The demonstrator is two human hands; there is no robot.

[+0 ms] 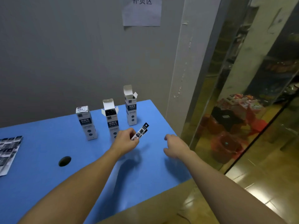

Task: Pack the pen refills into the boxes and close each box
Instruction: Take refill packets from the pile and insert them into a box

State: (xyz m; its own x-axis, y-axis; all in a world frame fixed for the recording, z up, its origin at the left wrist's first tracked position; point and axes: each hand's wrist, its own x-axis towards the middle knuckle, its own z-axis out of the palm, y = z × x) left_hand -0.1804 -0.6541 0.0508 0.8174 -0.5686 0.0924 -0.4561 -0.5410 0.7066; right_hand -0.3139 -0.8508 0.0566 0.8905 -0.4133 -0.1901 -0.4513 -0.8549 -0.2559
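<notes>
Head view: the left hand (pixel 126 141) pinches a few pen refills (pixel 141 132) just in front of the middle box (pixel 111 118), probably ready to drop them in. Their long axis slants up and right, toward the right-hand open box (pixel 131 107). The right hand (pixel 175 147) hovers loosely open, empty.

**Hidden, cropped and unreadable**

The left hand (pixel 125 143) covers the lower end of the refill pack (pixel 141 132) and the middle box (pixel 111 119) base. The spare packs (pixel 8 152) run off the left edge (print blurred). The wall notice (pixel 142 11) is cropped on top.
</notes>
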